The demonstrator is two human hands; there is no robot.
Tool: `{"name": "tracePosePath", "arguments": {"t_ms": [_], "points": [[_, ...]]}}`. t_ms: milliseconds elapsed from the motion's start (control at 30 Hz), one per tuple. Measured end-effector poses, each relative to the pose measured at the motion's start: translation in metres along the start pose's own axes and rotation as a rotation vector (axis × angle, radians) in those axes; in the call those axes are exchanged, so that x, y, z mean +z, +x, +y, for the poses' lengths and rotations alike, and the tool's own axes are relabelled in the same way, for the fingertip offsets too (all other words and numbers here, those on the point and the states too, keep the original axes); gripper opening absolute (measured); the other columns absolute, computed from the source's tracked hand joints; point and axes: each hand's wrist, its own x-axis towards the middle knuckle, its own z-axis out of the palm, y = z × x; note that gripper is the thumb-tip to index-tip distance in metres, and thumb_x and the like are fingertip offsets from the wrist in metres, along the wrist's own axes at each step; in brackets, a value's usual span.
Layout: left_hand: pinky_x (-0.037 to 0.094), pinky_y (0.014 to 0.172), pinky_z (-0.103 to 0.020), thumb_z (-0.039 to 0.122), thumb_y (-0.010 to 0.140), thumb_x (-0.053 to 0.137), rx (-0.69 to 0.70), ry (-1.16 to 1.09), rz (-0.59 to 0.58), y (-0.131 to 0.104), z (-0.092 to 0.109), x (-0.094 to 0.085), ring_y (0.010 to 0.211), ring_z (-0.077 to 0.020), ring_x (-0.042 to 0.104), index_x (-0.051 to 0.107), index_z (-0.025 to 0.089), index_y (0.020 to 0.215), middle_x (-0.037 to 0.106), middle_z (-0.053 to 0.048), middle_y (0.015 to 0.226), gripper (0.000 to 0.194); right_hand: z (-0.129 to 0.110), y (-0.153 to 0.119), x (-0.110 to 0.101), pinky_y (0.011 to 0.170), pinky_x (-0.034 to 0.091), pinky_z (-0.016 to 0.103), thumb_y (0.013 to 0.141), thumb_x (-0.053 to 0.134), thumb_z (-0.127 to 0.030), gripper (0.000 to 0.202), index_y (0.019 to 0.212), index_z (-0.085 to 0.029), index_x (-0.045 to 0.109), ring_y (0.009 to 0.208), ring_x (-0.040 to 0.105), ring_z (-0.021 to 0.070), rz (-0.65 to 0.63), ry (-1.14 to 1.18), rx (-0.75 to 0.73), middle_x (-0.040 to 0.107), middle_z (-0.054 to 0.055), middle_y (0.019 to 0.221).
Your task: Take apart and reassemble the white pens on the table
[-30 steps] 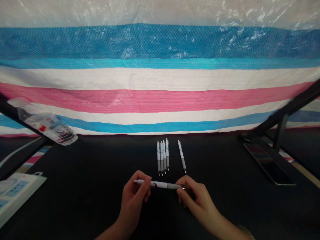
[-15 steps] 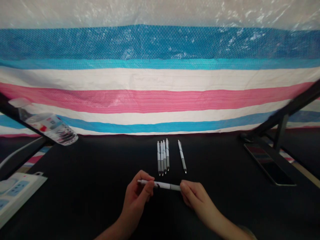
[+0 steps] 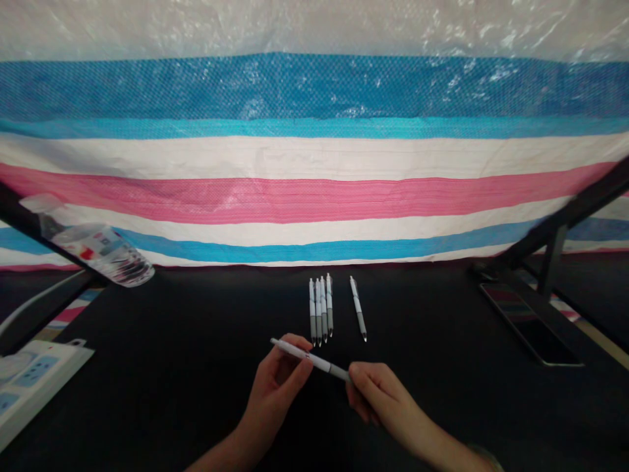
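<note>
A white pen with a grey grip is held between my two hands above the black table, tilted down to the right. My left hand pinches its white barrel between thumb and fingers, with the clicker end sticking out to the left. At the grey tip end, my right hand is closed on the pen, and its fingers hide the point. Beyond the hands, several matching pens lie side by side, tips toward me. One more pen lies apart to their right.
A clear plastic bottle leans at the back left. A white power strip is at the left edge, and a dark phone lies at the right by a black strut. Striped sheeting hangs behind the table.
The held pen has gone from nearly level to sloping, its clicker end higher and its tip end lower. My right hand has shifted slightly left and down. The lying pens stay put.
</note>
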Motion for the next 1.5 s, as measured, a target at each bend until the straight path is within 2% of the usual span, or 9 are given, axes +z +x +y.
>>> {"name": "tracePosePath", "arguments": {"t_ms": [133, 233, 400, 667, 833, 1033, 1200, 1367, 1500], "points": [[0.052, 0.084, -0.031, 0.036, 0.087, 0.072, -0.015, -0.113, -0.083, 0.003, -0.003, -0.002, 0.089, -0.0205, 0.066, 0.070, 0.021, 0.103, 0.070, -0.005, 0.092, 0.023, 0.001, -0.002, 0.001, 0.044, 0.027, 0.021, 0.094, 0.038, -0.072, 0.066, 0.078, -0.015, 0.065, 0.047, 0.040, 0.0093, -0.012, -0.024, -0.004, 0.046, -0.004, 0.053], [0.052, 0.087, -0.031, 0.034, 0.087, 0.072, -0.016, -0.164, -0.036, 0.007, -0.004, -0.004, 0.091, -0.0202, 0.067, 0.067, 0.021, 0.118, 0.069, -0.005, 0.094, 0.033, 0.001, -0.002, 0.001, 0.044, 0.028, 0.021, 0.095, 0.037, -0.071, 0.065, 0.081, -0.014, 0.065, 0.046, 0.040, 0.0089, -0.018, -0.041, -0.008, 0.048, -0.004, 0.053], [0.056, 0.074, -0.030, 0.029, 0.088, 0.072, -0.022, -0.201, -0.017, 0.014, 0.003, -0.005, 0.077, -0.0164, 0.068, 0.034, 0.033, 0.148, 0.068, -0.001, 0.095, 0.071, -0.002, -0.002, 0.000, 0.044, 0.028, 0.020, 0.097, 0.040, -0.067, 0.060, 0.081, -0.015, 0.064, 0.046, 0.040, 0.0084, -0.031, -0.058, -0.016, 0.047, -0.004, 0.052], [0.057, 0.071, -0.034, 0.028, 0.085, 0.074, -0.009, -0.088, -0.086, 0.018, 0.011, -0.004, 0.076, -0.0201, 0.070, 0.050, 0.023, 0.132, 0.071, -0.003, 0.090, 0.053, -0.002, -0.002, 0.001, 0.043, 0.029, 0.019, 0.096, 0.041, -0.067, 0.058, 0.081, -0.015, 0.063, 0.045, 0.040, 0.0079, -0.031, -0.055, -0.010, 0.048, -0.005, 0.053], [0.056, 0.072, -0.033, 0.031, 0.086, 0.071, -0.030, -0.062, -0.031, 0.020, 0.011, -0.004, 0.074, -0.0183, 0.069, 0.044, 0.024, 0.143, 0.071, -0.003, 0.090, 0.063, -0.004, -0.002, 0.001, 0.044, 0.029, 0.019, 0.096, 0.040, -0.067, 0.058, 0.081, -0.015, 0.062, 0.046, 0.041, 0.0079, -0.032, -0.064, 0.002, 0.048, -0.005, 0.053], [0.055, 0.072, -0.031, 0.031, 0.085, 0.073, -0.028, -0.060, -0.014, 0.023, 0.009, -0.005, 0.074, -0.0178, 0.068, 0.049, 0.023, 0.138, 0.072, -0.003, 0.089, 0.058, -0.007, -0.002, 0.001, 0.043, 0.029, 0.020, 0.094, 0.040, -0.071, 0.060, 0.082, -0.016, 0.062, 0.044, 0.041, 0.0082, -0.036, -0.062, 0.005, 0.047, -0.005, 0.053], [0.055, 0.074, -0.031, 0.032, 0.085, 0.073, -0.028, -0.082, 0.008, 0.023, 0.009, -0.005, 0.072, -0.0160, 0.068, 0.039, 0.026, 0.147, 0.072, -0.002, 0.091, 0.071, -0.008, -0.002, 0.002, 0.042, 0.028, 0.019, 0.093, 0.040, -0.072, 0.062, 0.081, -0.015, 0.061, 0.044, 0.040, 0.0083, -0.035, -0.075, 0.017, 0.047, -0.005, 0.053], [0.055, 0.069, -0.032, 0.033, 0.082, 0.076, -0.046, -0.079, 0.004, 0.024, 0.012, -0.005, 0.073, -0.0191, 0.069, 0.049, 0.022, 0.132, 0.072, -0.003, 0.087, 0.058, -0.008, -0.002, 0.002, 0.043, 0.029, 0.019, 0.093, 0.041, -0.071, 0.061, 0.081, -0.015, 0.061, 0.044, 0.040, 0.0083, -0.033, -0.082, 0.020, 0.047, -0.005, 0.053], [0.055, 0.071, -0.033, 0.033, 0.081, 0.076, -0.055, -0.072, 0.009, 0.024, 0.014, -0.005, 0.072, -0.0190, 0.069, 0.047, 0.023, 0.135, 0.072, -0.002, 0.087, 0.061, -0.007, -0.002, 0.002, 0.043, 0.029, 0.019, 0.094, 0.041, -0.070, 0.060, 0.081, -0.015, 0.062, 0.044, 0.041, 0.0081, -0.034, -0.089, 0.012, 0.048, -0.005, 0.053]]}}
